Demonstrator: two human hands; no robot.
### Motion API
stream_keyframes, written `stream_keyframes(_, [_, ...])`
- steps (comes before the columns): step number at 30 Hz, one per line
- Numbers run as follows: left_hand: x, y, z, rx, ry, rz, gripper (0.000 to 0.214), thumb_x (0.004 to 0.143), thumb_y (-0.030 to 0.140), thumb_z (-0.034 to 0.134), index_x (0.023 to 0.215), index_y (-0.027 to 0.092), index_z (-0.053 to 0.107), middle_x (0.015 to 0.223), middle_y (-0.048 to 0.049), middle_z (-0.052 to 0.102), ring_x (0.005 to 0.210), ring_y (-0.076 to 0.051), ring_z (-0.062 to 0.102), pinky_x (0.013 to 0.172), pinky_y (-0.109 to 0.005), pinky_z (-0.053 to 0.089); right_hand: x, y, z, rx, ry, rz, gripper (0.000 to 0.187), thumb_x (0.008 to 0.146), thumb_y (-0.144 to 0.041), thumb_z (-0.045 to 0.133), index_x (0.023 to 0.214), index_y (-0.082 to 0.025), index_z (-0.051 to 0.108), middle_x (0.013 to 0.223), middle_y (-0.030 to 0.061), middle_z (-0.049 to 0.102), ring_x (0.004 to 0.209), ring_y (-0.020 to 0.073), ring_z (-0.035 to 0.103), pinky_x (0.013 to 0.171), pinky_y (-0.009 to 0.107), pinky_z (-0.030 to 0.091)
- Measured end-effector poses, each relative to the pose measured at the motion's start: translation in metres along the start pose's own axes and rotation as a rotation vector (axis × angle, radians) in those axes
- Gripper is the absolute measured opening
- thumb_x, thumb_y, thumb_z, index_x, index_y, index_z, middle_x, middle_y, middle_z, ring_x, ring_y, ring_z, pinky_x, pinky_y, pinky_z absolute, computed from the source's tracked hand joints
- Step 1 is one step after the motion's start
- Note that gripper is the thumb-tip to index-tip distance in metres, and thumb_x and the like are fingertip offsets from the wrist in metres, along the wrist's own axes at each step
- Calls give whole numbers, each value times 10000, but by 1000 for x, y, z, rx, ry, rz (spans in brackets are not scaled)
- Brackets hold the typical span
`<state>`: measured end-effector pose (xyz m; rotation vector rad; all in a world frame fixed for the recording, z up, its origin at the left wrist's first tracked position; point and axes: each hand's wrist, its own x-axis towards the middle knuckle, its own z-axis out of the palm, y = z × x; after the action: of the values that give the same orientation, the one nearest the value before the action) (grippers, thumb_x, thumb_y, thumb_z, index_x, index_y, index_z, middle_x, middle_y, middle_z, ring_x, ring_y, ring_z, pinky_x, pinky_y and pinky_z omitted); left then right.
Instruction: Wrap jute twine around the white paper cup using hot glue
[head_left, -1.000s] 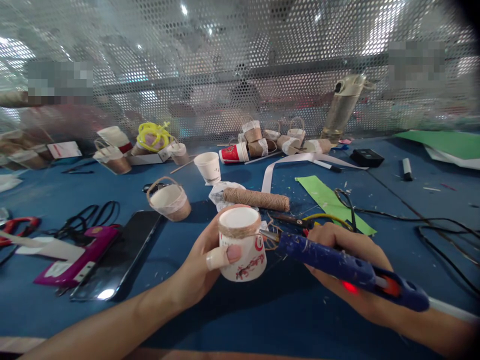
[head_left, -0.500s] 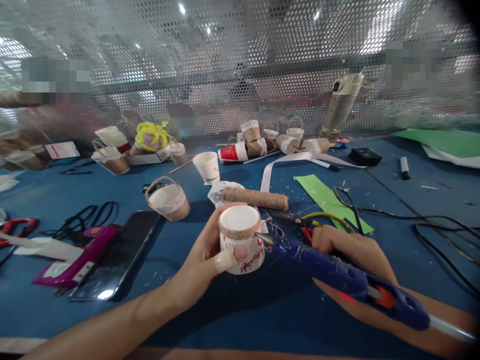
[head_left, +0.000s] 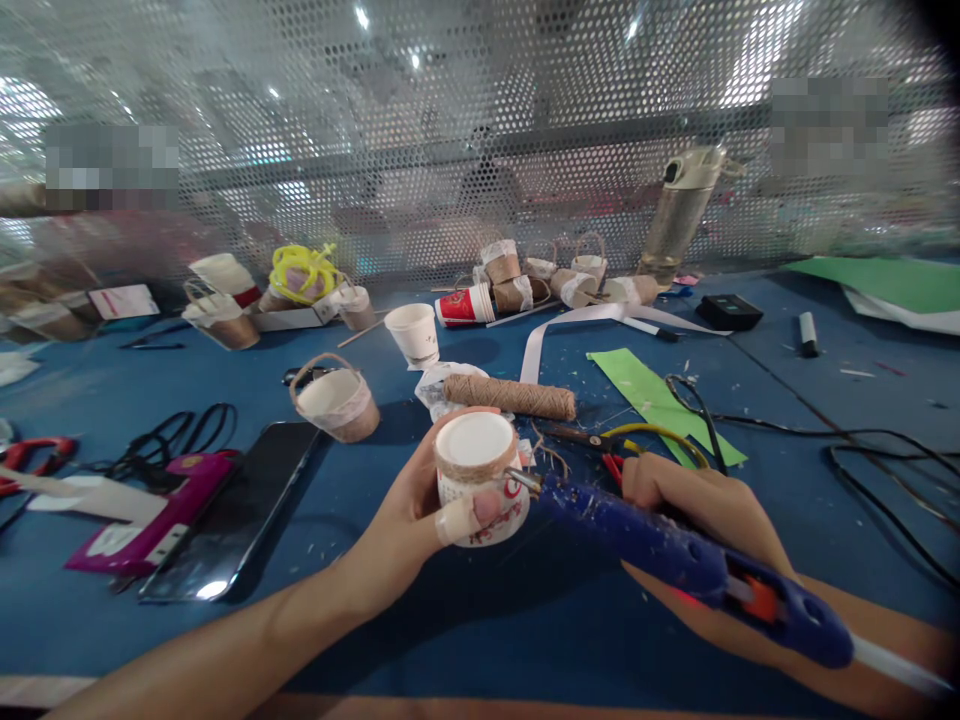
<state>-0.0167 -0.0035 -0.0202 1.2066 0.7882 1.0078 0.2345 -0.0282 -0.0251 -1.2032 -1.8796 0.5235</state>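
My left hand point(head_left: 420, 510) is wrapped around a white printed paper cup point(head_left: 476, 440), which stands bottom up with twine wound near its top end. A bandage-like strip covers the thumb pressed on the cup's side. A blue hot glue gun point(head_left: 645, 535) is gripped in my right hand point(head_left: 705, 510), a clear glue stick poking out of its back. Its metal nozzle meets the cup's right side, just below the twine. Loose twine ends hang beside the nozzle. Behind the cup lies a roll of brown twine point(head_left: 510, 396).
Yellow-handled scissors point(head_left: 585, 437) and a green paper strip point(head_left: 645, 395) lie near the right hand. To the left are a small basket point(head_left: 341, 405), a phone point(head_left: 240, 510) and a purple tool point(head_left: 161, 505). More cups and a bottle point(head_left: 679, 215) stand before a perforated screen.
The cup has tilted and shifted slightly left in my left hand. The glue gun's nozzle has followed it a little to the left, still at the twine band's lower edge.
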Motion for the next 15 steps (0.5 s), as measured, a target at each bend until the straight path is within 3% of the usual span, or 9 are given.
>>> stream_keyframes(3, [0, 0, 0, -20, 17, -15, 596, 755, 321, 767, 1308, 280, 548, 1217, -65, 690, 1107, -287, 613, 905, -355, 503, 0, 0, 1, -14, 0, -11, 248, 798, -200, 527, 662, -238, 323, 586, -36, 428, 508, 129, 350, 474, 267, 281])
stream_keyframes(10, [3, 4, 3, -117, -22, -21, 709, 706, 293, 795, 1350, 295, 499, 1192, -71, 691, 1048, -279, 648, 830, -335, 531, 4, -1, -7, 30, -80, 0, 299, 690, -123, 588, 695, -245, 315, 568, -71, 387, 501, 112, 319, 479, 250, 274])
stream_keyframes(15, [4, 6, 6, -143, -36, -2, 570, 719, 274, 781, 1244, 278, 561, 1153, -65, 698, 1037, -272, 654, 836, -341, 528, 2, -1, -8, 44, -101, 14, 321, 654, -92, 581, 684, -241, 299, 569, -73, 368, 519, 113, 316, 486, 249, 272])
